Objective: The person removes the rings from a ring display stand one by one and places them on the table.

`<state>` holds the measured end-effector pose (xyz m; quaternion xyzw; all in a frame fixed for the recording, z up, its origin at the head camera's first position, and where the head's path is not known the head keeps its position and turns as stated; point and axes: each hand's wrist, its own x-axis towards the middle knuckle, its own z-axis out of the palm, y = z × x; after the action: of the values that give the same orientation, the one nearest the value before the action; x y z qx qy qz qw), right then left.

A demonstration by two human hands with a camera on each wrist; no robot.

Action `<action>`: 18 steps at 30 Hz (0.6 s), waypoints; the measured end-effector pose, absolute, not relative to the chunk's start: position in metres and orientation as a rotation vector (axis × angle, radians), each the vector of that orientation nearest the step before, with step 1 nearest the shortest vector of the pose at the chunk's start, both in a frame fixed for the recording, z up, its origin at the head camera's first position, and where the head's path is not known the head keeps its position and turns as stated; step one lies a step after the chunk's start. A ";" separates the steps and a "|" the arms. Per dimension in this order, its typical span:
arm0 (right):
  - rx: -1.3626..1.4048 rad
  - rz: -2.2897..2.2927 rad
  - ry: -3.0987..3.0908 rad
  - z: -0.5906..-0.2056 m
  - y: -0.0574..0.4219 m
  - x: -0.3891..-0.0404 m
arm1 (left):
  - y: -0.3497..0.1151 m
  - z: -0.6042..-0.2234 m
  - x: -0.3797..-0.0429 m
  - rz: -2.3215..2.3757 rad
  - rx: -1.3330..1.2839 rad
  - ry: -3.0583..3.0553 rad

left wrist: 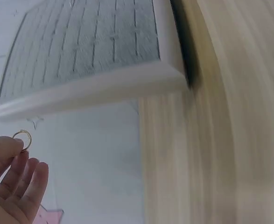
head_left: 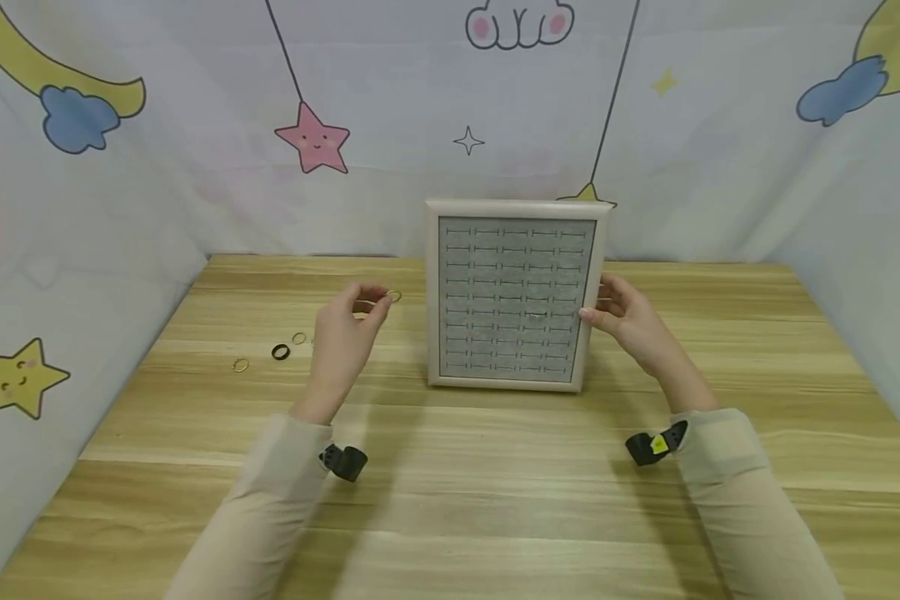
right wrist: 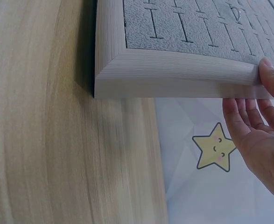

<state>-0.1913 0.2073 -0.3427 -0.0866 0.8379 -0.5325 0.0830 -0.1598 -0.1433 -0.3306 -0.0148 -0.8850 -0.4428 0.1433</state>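
Note:
A ring display board (head_left: 512,300) with a pale frame and grey slotted padding stands upright, leaning slightly back, on the table. One silvery ring (right wrist: 237,15) sits in a slot right of the board's middle. My left hand (head_left: 348,329) is left of the board and pinches a thin gold ring (left wrist: 23,140) between thumb and forefinger, apart from the frame. With its thumb on the front and fingers behind, my right hand (head_left: 630,323) grips the board's right edge. A black ring (head_left: 281,352) and two gold-coloured rings, one nearer (head_left: 241,365) and one farther (head_left: 298,337), lie left of my left hand.
The wood-grain table (head_left: 480,500) runs back to a white cloth backdrop (head_left: 390,100) printed with stars, moons and clouds. Cloth also hangs at both sides. Black wrist cameras, on the left (head_left: 345,462) and on the right (head_left: 648,447), are strapped near the sleeve cuffs.

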 end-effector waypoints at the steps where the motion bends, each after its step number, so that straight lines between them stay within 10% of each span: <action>1: -0.256 -1.590 2.501 -0.343 0.207 -0.191 | -0.149 -0.333 -0.159 -1.267 -0.019 -2.556; 18: -0.258 -1.593 2.508 -0.343 0.207 -0.192 | -0.239 -0.373 -0.148 -1.266 0.424 -2.576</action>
<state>-0.1921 0.2068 -0.3432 -0.0863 0.8383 -0.5324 0.0794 -0.1484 -0.2393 -0.3726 0.1450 -0.8815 -0.4331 0.1201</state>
